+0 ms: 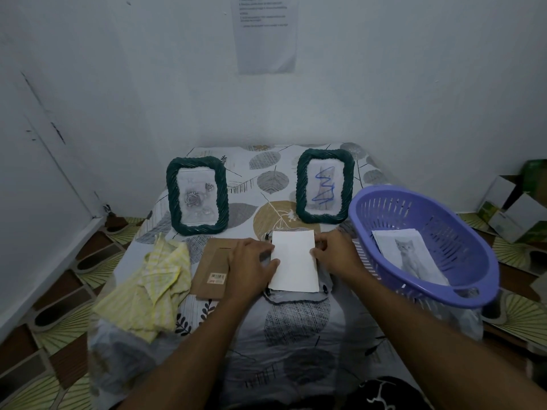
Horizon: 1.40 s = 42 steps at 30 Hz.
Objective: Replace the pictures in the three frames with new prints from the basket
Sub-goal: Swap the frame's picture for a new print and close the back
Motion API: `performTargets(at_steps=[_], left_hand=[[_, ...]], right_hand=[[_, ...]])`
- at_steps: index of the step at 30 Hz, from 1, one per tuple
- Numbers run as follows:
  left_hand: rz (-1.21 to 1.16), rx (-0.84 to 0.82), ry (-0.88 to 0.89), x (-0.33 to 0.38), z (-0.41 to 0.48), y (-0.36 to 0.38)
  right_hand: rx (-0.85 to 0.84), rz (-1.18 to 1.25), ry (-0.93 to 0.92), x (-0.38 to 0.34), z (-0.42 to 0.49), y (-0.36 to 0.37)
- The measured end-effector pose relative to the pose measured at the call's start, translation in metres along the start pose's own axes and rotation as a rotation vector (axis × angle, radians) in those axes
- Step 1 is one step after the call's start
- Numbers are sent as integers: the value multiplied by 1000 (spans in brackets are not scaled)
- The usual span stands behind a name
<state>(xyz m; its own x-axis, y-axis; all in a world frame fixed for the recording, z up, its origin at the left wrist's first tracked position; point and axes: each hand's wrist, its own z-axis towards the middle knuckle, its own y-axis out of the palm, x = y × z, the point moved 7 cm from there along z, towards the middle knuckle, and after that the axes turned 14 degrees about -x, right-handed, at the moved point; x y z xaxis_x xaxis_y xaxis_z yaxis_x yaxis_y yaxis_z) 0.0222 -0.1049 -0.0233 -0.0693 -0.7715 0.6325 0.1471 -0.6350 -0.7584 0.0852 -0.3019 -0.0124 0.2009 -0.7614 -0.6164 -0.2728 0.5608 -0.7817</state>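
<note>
Two dark green rope-edged frames stand upright at the back: the left frame (196, 196) shows roses, the right frame (325, 186) a blue scribble. A third frame (296, 295) lies face down in the middle, mostly hidden under a white print (295, 261) lying blank side up. My left hand (252, 263) holds the print's left edge, thumb on top. My right hand (336, 249) pinches its right edge. A brown cardboard frame back (211, 269) lies to the left. The purple basket (420, 247) at right holds a cat print (410, 254).
A crumpled yellow checked cloth (157, 282) lies at the left of the leaf-patterned table cover (272, 182). The wall stands close behind the frames. Cardboard boxes (515, 208) sit on the floor at far right. A printed sheet (266, 34) hangs on the wall.
</note>
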Motion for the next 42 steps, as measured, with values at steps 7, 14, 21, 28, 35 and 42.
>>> performTargets(at_steps=[7,14,21,28,35,42], left_hand=[[120,-66,64,2,-1,4],[-16,-60,88,-1,-2,4],[-79,-34,126,5,-8,-2],[-72,-10,110,8,-11,-3],[-52,12,138,8,-10,-4],[39,-23,117,7,-7,0]], right_hand=[[32,-82,-72,-2,-11,0],[-13,-118,-115,0,-12,7],[-9,-109,-88,1,-14,10],[64,-49,-97,2,-21,11],[93,-29,-105,4,-22,10],[97,-30,-110,5,-21,11]])
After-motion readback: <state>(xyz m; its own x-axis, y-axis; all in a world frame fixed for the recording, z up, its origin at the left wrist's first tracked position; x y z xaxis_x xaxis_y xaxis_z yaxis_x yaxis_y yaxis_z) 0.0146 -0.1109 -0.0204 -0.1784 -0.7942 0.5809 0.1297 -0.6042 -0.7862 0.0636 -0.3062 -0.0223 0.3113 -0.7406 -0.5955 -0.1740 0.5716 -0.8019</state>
